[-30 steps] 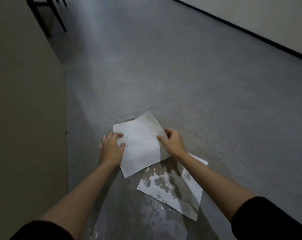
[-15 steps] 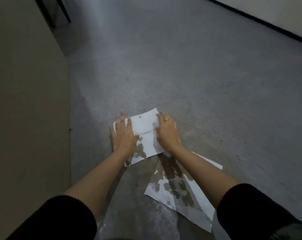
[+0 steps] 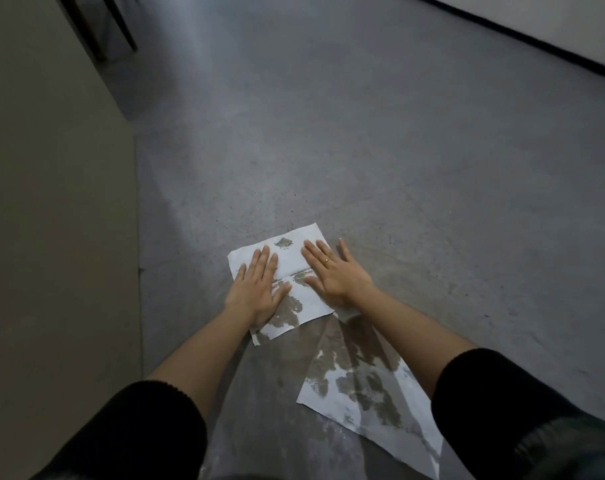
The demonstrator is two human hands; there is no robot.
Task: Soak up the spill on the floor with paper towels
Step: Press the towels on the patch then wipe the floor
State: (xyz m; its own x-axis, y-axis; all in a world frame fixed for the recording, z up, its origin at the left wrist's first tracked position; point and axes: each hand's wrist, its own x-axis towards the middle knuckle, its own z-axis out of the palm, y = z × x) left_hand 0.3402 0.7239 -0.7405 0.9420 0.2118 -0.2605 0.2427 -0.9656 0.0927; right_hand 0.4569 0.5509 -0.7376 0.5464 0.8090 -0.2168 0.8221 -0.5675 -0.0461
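A white paper towel (image 3: pixel 289 263) lies flat on the grey floor with dark wet patches soaking through it. My left hand (image 3: pixel 256 285) presses palm-down on its left half, fingers spread. My right hand (image 3: pixel 336 273) presses flat on its right side, partly over the floor edge, and wears a ring. A second paper towel (image 3: pixel 360 389) lies nearer to me on the right, heavily blotched with wet stains, partly hidden by my right forearm. A wet sheen of spill (image 3: pixel 277 403) shows on the floor between my arms.
A beige wall or panel (image 3: pixel 51 237) runs along the left. Dark furniture legs (image 3: pixel 96 26) stand at the top left. A white wall with a black baseboard (image 3: pixel 523 36) crosses the top right. Grey floor (image 3: pixel 398 150) stretches ahead.
The upper towel went from being held by its edges to lying flat under both open palms. More wet patches have spread through it.
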